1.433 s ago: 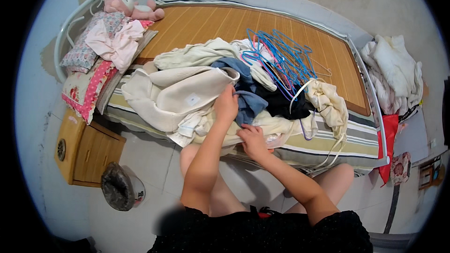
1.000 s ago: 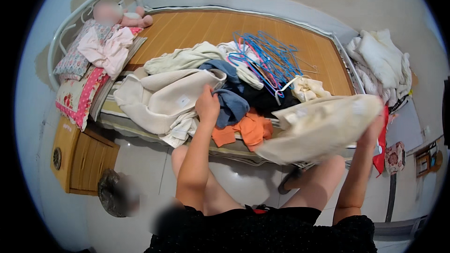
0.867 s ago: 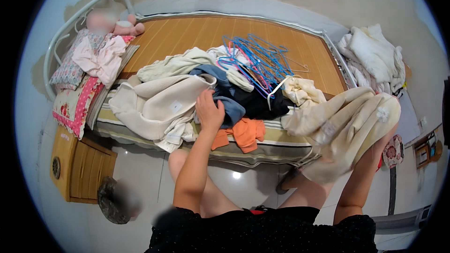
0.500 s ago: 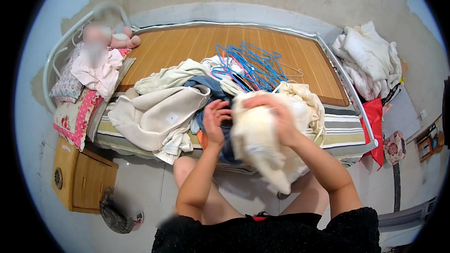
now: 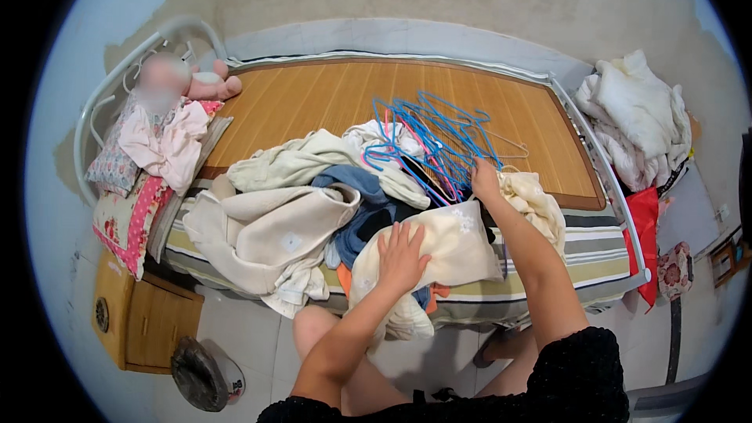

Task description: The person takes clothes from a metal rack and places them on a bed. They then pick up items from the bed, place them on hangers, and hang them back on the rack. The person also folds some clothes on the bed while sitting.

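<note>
A cream garment (image 5: 450,247) with a pale flower pattern at its upper corner lies spread on the near edge of the bed, part of it hanging over. Flat on its left side rests my left hand (image 5: 403,257), fingers spread. My right hand (image 5: 486,180) reaches past the garment to a heap of blue clothes hangers (image 5: 439,137); its fingers are closed at the near right end of a blue hanger, partly hidden by the hand. Pink hangers lie among the blue ones. Left of my hands are a beige thick garment (image 5: 270,223) and a denim-blue garment (image 5: 352,188).
A wooden-slat mat (image 5: 313,98) covers the far part of the bed. Pillows (image 5: 129,207) and a pink plush toy (image 5: 205,82) are at the left end. White bedding (image 5: 638,110) and a red bag (image 5: 642,227) stand beyond the right rail. A wooden cabinet (image 5: 149,317) stands at lower left.
The cream garment, bunched in my right hand before, now lies on the bed edge. My left hand has come down onto it, and my right hand has moved away to the hangers.
</note>
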{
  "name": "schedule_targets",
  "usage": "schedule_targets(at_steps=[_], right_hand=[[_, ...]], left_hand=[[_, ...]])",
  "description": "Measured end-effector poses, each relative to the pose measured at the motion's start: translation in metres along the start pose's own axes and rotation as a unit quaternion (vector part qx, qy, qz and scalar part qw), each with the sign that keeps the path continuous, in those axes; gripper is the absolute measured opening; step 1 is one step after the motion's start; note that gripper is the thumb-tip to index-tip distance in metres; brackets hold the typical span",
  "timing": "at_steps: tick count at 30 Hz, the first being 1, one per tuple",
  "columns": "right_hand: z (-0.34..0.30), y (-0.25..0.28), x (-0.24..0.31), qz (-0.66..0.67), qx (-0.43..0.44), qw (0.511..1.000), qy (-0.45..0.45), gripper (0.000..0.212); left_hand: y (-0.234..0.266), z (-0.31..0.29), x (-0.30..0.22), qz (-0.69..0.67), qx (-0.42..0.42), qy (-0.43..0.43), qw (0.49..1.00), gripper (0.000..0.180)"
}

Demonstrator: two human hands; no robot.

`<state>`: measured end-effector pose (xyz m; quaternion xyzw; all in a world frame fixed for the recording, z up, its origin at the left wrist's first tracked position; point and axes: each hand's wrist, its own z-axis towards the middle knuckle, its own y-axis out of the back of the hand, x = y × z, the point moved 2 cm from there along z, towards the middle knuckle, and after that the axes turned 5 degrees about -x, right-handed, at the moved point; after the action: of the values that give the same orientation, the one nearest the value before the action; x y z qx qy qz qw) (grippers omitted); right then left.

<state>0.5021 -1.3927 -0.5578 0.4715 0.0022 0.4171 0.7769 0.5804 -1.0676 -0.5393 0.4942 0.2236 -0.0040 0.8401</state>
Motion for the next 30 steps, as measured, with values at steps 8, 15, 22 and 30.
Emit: schedule_targets(at_steps=[8,15,22,30], right_hand=[[0.023,0.007,-0.018,-0.078,0.158,0.984,-0.028,0.035],[0.062,0.04,-0.011,-0.175,0.151,0.955,0.185,0.013],[0.103,0.122,0.022,-0.112,-0.079,0.988,0.078,0.011],[0.028,0.2,0.018,0.283,-0.147,0.944,-0.088,0.023]], left_hand=[[-0.012,0.014,0.014,0.015,-0.033,-0.027,0.999,0.043],[-0.019,0.023,0.015,0.017,-0.055,-0.034,0.998,0.033],[-0.014,0.026,0.013,0.014,-0.079,-0.038,0.996,0.03],[-0.011,0.023,0.015,0.016,-0.07,-0.031,0.997,0.03]])
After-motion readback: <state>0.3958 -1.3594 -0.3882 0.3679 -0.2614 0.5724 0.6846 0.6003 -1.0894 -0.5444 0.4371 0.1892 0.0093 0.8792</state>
